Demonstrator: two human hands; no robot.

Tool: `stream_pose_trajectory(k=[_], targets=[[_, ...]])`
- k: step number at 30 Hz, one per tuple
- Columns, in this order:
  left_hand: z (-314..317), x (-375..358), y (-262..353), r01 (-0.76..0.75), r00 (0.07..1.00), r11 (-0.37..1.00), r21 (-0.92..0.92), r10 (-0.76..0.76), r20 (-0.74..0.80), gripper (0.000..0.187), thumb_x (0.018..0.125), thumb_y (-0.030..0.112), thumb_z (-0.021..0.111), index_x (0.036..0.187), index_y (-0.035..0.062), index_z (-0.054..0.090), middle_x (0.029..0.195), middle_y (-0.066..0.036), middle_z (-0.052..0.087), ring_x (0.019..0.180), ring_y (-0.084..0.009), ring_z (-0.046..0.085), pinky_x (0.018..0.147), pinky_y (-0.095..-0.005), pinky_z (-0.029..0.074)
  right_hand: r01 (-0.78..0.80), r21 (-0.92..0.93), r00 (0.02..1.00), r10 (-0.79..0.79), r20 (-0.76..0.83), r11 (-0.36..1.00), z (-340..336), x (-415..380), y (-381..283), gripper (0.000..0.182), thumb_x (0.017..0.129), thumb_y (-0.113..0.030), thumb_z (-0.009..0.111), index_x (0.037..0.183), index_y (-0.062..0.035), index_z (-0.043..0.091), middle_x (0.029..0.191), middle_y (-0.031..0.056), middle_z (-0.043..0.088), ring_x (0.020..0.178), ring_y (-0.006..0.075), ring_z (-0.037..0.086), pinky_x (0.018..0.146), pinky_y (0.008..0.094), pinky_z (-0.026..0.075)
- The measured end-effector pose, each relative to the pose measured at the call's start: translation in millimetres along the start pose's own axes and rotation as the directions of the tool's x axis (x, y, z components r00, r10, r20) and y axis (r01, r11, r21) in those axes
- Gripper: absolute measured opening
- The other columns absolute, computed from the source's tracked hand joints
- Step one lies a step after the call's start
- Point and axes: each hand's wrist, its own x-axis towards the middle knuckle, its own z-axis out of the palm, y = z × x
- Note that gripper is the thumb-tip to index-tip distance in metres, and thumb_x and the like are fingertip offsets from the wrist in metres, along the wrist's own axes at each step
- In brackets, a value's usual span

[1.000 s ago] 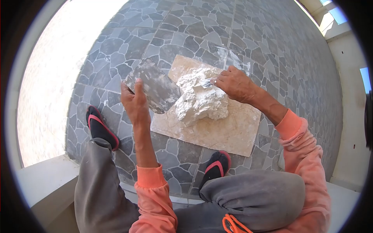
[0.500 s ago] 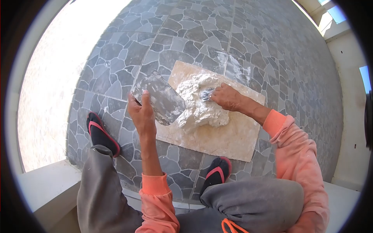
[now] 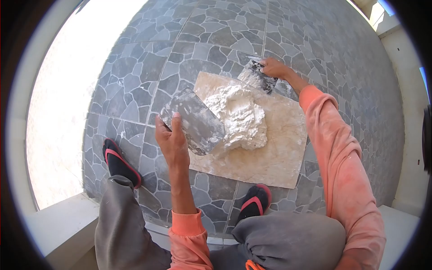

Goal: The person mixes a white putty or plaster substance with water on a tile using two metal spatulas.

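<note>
Head view, looking down between two knees in grey trousers. Left hand clamped on the near edge of a wide plaster-smeared trowel blade, thumb on top, fingers hidden beneath; blade held flat and tilted slightly, long axis running from upper left to lower right, its far long edge touching the left flank of a mound of white plaster. Right hand, arm stretched forward, closed on a smaller putty knife at the far corner of a beige tile slab; knife blade pointing toward the lower left, down to the slab, long axis roughly parallel to that of the trowel; exact finger hold too small to tell. Mound piled on the slab's left half, just beside the trowel, near but apart from the knife. Slab lying on a grey stone-pattern floor. Count: two bladed tools, one mound, one slab, two hands, two orange sleeves, two black-and-red sandals, left and right, both on the floor near the slab's near edge
</note>
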Motion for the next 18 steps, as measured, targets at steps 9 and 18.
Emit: stream_pose_trajectory(k=[9, 18], targets=[[6.7, 1.5, 13.8, -0.029, 0.999, 0.999, -0.03, 0.028, -0.04, 0.044, 0.096, 0.017, 0.06, 0.127, -0.0103, 0.046, 0.106, -0.011, 0.064, 0.087, -0.0128, 0.063, 0.075, -0.0243, 0.051, 0.223, 0.069, 0.938, -0.234, 0.256, 0.972, 13.7, -29.2, -61.0, 0.024, 0.088, -0.007, 0.058, 0.11, 0.0014, 0.065, 0.089, 0.0093, 0.068, 0.086, 0.0176, 0.06, 0.077, 0.0354, 0.048], [-1.7, 7.9, 14.5, -0.034, 0.998, 0.993, -0.115, 0.029, -0.048, 0.043, 0.097, 0.016, 0.06, 0.126, -0.0123, 0.047, 0.106, -0.011, 0.064, 0.087, -0.0111, 0.061, 0.076, -0.023, 0.05, 0.544, -0.597, 0.793, -0.593, 0.138, 0.59, 93.1, -196.2, -85.1, 0.034, 0.076, -0.003, 0.064, 0.11, -0.0061, 0.066, 0.094, 0.0073, 0.067, 0.098, 0.0212, 0.064, 0.086, 0.0356, 0.046]])
